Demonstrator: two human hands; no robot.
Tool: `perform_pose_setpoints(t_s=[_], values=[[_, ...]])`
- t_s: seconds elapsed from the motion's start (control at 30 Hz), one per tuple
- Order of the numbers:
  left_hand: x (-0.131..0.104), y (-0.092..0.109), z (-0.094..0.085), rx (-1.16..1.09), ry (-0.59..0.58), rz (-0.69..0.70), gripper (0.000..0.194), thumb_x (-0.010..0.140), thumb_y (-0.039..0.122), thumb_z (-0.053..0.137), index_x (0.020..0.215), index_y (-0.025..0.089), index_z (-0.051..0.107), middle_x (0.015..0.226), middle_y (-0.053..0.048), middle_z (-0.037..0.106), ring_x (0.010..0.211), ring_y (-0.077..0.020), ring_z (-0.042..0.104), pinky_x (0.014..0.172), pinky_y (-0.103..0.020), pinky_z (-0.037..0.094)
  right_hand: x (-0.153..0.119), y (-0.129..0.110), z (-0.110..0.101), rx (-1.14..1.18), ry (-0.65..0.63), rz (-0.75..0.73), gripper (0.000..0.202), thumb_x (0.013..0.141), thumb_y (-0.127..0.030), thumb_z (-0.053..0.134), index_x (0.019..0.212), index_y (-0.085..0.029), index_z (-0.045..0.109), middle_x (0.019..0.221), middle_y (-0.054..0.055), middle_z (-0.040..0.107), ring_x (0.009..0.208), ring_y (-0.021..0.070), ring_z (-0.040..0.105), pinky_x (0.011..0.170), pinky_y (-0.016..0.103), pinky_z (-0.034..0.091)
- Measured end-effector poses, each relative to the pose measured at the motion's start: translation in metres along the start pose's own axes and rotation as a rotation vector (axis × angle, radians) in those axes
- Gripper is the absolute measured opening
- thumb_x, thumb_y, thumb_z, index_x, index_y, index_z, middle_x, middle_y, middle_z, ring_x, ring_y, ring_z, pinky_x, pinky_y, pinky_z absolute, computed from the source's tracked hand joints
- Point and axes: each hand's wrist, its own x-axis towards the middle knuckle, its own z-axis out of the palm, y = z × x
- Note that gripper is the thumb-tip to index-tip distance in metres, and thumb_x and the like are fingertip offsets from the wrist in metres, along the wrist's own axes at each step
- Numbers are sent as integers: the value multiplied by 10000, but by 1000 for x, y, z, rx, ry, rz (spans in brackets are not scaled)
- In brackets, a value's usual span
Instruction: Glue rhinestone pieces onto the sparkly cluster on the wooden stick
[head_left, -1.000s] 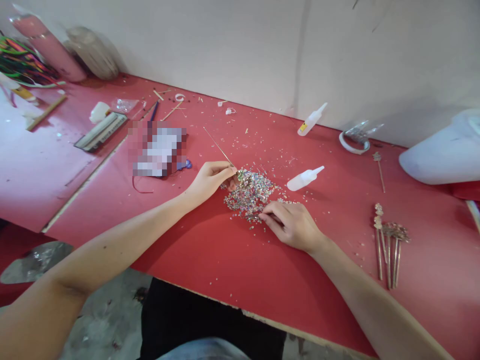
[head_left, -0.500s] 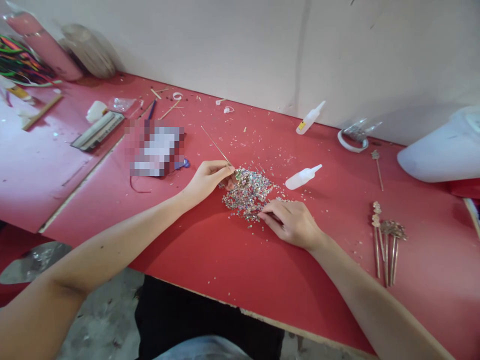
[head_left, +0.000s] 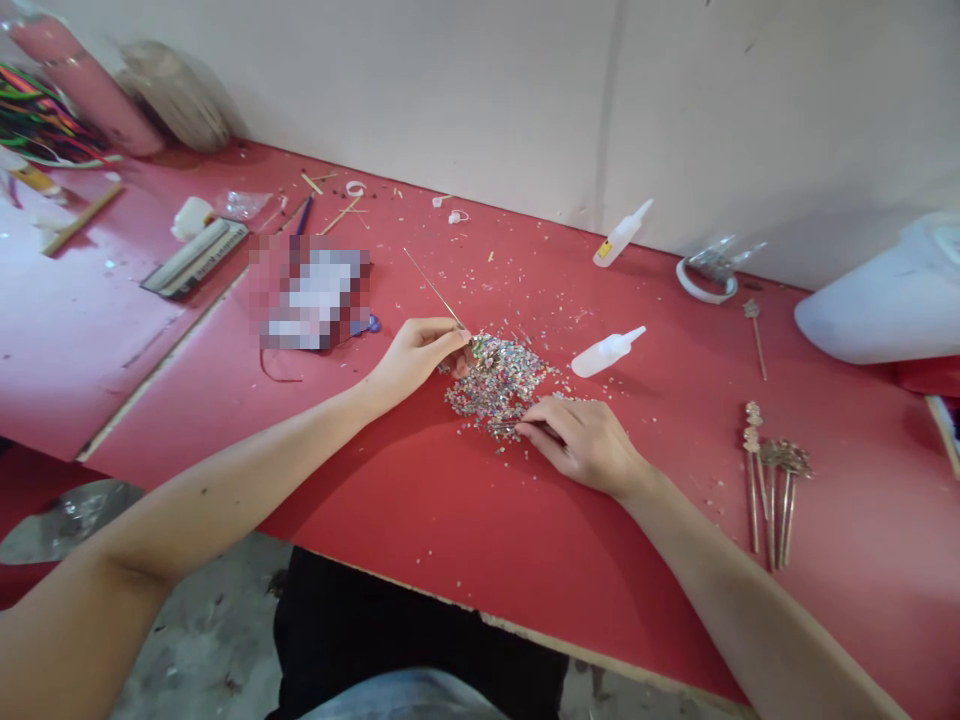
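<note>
A loose pile of small shiny stones lies on the red table. At the pile's upper left, my left hand is closed on a thin stick, whose bare end points up and to the left. Something glittery and greenish sits by those fingertips, over the stones. My right hand is at the pile's lower right, thumb and finger pinched together on a thin metallic tool, probably tweezers, whose tip reaches into the stones. The fingertips partly hide the tool.
Behind the pile lie a white squeeze bottle and another bottle. Several glitter-topped sticks are at the right, near a large white container. A ruler-like box and a pink bottle are at the left.
</note>
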Motion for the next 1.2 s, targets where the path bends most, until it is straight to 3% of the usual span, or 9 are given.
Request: perform_pose_setpoints(t_s=[0.3, 0.53, 0.67, 0.8, 0.9, 1.2], values=[[-1, 4, 1, 30, -6, -11, 255, 849, 268, 552, 648, 130, 628, 566, -16, 626, 535, -84, 583, 565, -197, 480, -4, 2, -2, 148, 231, 0, 23, 895, -198, 577, 900, -198, 555, 673, -14, 620, 528, 88, 512, 520, 205, 389], [0, 5, 1, 40, -26, 11, 251, 856, 258, 542, 655, 128, 615, 570, -16, 619, 537, -79, 582, 568, -189, 487, -1, 1, 0, 62, 99, 11, 56, 912, -220, 563, 864, -194, 553, 657, -26, 621, 496, 79, 507, 486, 211, 354], [-1, 4, 1, 102, -58, 19, 262, 859, 255, 539, 634, 135, 600, 555, -11, 604, 544, -80, 576, 565, -188, 475, -1, -3, -3, 100, 288, 48, 56, 904, -198, 570, 852, -202, 548, 664, -31, 634, 482, 70, 507, 481, 200, 370], [-4, 1, 1, 161, -134, 46, 285, 872, 291, 546, 635, 140, 599, 566, -7, 595, 544, -80, 559, 556, -193, 455, 1, -9, -4, 2, 445, 212, 79, 920, -231, 555, 845, -207, 547, 621, -39, 615, 461, 72, 504, 476, 204, 370], [-5, 0, 2, 170, -153, 46, 291, 877, 306, 548, 641, 144, 599, 569, -5, 598, 537, -78, 549, 542, -194, 437, 2, -9, -2, -31, 417, 267, 99, 939, -262, 526, 858, -206, 543, 638, -27, 627, 472, 76, 524, 481, 203, 379], [-7, 5, 5, 180, -203, 35, 308, 879, 282, 546, 610, 146, 606, 536, -1, 592, 520, -78, 551, 534, -191, 432, 2, -10, 5, -50, 375, 185, 71, 940, -239, 522, 889, -194, 543, 668, -9, 670, 466, 76, 541, 485, 194, 395]])
